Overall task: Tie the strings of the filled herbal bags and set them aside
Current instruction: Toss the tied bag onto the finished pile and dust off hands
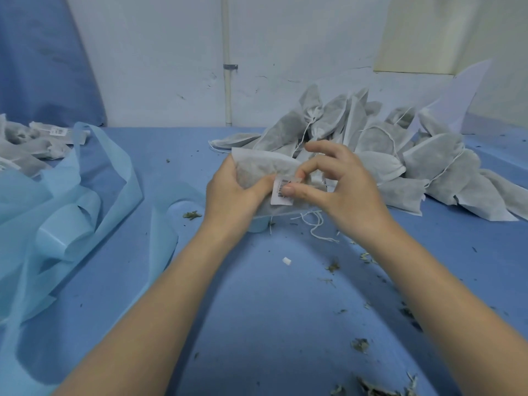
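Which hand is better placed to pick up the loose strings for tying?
Probably the right hand. The strings dangle directly below it at the bag's right end, and it only pinches the barcode label. The left hand grips the herbal bag, steadying it.

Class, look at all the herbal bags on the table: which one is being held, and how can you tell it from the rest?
The bag between both hands, with a barcode label facing up. The others lie untouched in piles.
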Action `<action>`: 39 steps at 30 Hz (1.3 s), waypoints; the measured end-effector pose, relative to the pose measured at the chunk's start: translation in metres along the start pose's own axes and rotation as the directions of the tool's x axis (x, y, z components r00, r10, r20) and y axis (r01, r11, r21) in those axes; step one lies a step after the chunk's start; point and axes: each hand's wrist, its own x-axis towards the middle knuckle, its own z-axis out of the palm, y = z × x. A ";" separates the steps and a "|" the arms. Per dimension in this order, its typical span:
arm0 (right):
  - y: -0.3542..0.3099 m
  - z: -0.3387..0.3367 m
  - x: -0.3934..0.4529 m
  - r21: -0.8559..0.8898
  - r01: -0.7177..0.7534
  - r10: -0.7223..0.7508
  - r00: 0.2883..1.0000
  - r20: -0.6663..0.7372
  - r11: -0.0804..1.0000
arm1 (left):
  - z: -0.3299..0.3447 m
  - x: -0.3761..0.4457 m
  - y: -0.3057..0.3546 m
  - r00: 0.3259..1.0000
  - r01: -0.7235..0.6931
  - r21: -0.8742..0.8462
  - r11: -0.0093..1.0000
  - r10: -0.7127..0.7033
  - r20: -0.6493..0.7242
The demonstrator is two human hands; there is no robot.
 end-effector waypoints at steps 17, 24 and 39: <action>0.008 0.001 0.002 0.401 -0.122 0.147 0.989 -0.033 0.908 | 0.008 -0.009 0.013 0.983 0.138 -0.093 0.986 -0.125 0.133; 0.008 0.011 0.001 0.409 -0.120 0.236 0.940 -0.245 0.905 | 0.017 -0.012 0.011 0.984 0.152 -0.134 0.979 -0.138 0.112; 0.002 0.028 -0.006 0.599 -0.246 0.338 0.940 -0.043 0.762 | 0.015 -0.003 0.005 0.923 0.208 -0.367 0.907 -0.306 -0.234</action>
